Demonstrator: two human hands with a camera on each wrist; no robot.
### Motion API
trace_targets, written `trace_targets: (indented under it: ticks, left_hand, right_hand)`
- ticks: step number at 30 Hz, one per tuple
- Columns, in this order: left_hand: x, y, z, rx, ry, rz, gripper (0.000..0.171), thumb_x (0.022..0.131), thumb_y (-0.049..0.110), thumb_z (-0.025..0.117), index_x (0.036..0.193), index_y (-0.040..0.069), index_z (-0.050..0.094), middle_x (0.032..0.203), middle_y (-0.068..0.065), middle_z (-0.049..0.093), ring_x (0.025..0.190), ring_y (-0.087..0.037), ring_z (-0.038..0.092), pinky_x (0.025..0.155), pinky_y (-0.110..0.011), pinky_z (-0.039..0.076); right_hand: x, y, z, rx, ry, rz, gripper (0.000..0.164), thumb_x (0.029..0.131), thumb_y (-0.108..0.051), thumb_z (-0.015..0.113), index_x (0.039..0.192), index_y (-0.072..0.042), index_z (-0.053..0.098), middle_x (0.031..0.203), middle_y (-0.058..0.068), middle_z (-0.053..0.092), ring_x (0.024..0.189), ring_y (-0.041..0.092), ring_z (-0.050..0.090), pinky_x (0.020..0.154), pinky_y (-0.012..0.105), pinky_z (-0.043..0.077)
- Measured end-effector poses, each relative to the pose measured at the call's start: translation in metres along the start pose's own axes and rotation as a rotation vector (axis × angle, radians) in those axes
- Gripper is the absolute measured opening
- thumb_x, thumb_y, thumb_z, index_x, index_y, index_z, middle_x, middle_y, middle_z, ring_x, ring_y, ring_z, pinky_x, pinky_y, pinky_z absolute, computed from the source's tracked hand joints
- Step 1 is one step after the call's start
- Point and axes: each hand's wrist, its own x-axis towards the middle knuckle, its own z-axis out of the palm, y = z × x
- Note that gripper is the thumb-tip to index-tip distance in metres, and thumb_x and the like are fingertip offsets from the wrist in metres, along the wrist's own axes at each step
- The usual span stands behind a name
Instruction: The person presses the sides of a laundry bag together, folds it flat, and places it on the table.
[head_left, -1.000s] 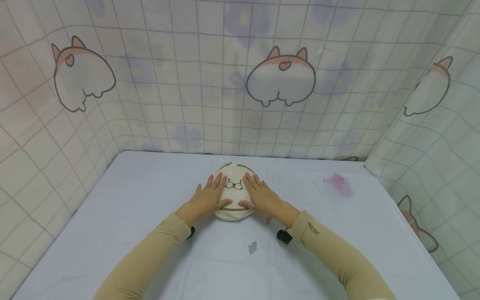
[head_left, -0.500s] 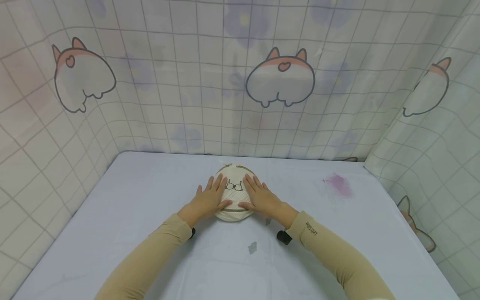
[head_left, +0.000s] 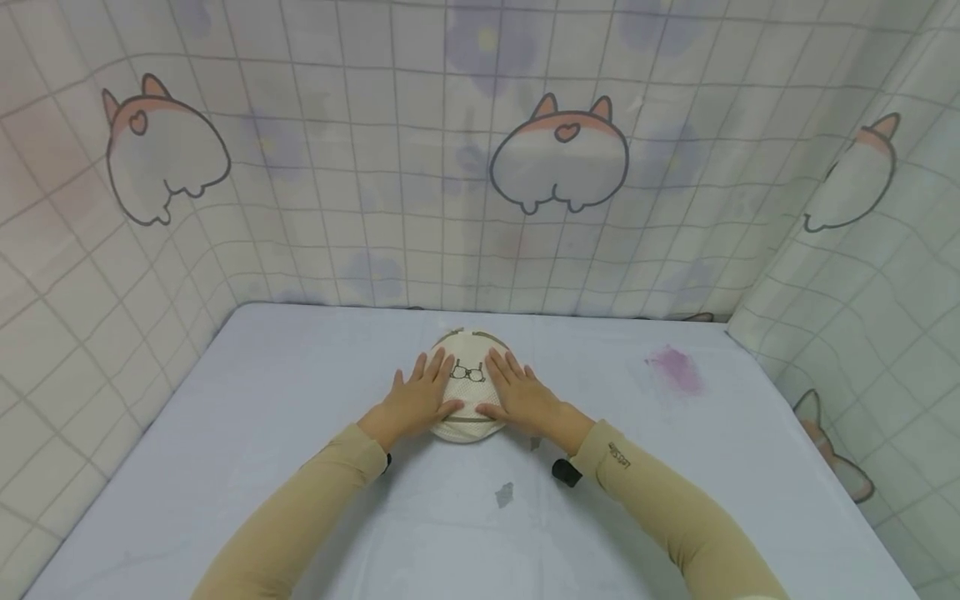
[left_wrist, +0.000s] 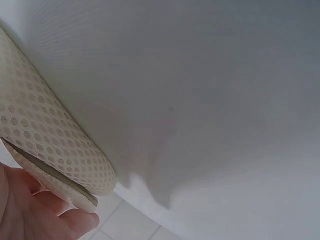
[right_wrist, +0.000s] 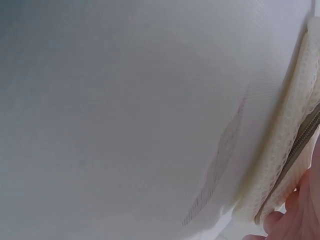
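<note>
Both the left hand [head_left: 411,404] and the right hand [head_left: 529,402] are laid, fingers spread, on opposite sides of a round mesh pouch [head_left: 468,393]. It is supported by a pale-covered table [head_left: 262,417], backed by a grid-printed curtain [head_left: 337,242].

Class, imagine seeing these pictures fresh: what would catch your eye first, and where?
Probably the cartoon animals on the grid-lined backdrop behind the table. Then the round cream mesh pouch near the table's far edge, with left hand and right hand spread on it. A pink stain lies further right.
</note>
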Motion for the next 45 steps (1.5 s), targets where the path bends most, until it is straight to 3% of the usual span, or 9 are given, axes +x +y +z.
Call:
trace_targets:
  ticks: [24, 30, 45]
  left_hand:
    - [0.0008, 0.0045, 0.0016, -0.010, -0.073, -0.019, 0.080, 0.109, 0.048, 0.042, 0.163, 0.000, 0.009, 0.170, -0.020, 0.003, 0.153, -0.046, 0.007, 0.114, -0.074, 0.019]
    - [0.0008, 0.0033, 0.0003, 0.014, -0.054, -0.028, 0.079, 0.109, 0.048, 0.041, 0.163, 0.000, 0.010, 0.170, -0.020, 0.005, 0.153, -0.046, 0.009, 0.113, -0.073, 0.021]
    - [0.0008, 0.0050, -0.0011, -0.029, -0.062, -0.037, 0.079, 0.109, 0.046, 0.044, 0.163, -0.001, 0.011, 0.170, -0.021, 0.004, 0.153, -0.047, 0.008, 0.113, -0.074, 0.019]
  right_hand:
    - [-0.0002, -0.0018, 0.0001, 0.001, -0.101, 0.043, 0.086, 0.108, -0.050, 0.043, 0.161, 0.006, 0.004, 0.169, 0.021, -0.002, 0.154, 0.042, 0.000, 0.118, 0.064, 0.021]
    - [0.0031, -0.0033, -0.0022, -0.019, -0.118, 0.034, 0.086, 0.109, -0.051, 0.041, 0.161, 0.006, 0.002, 0.169, 0.021, -0.004, 0.154, 0.042, -0.001, 0.118, 0.064, 0.021]
    - [0.0076, -0.0035, -0.0046, -0.008, -0.168, 0.067, 0.086, 0.108, -0.053, 0.040, 0.162, 0.003, 0.001, 0.170, 0.018, -0.006, 0.155, 0.039, -0.004, 0.119, 0.063, 0.019]
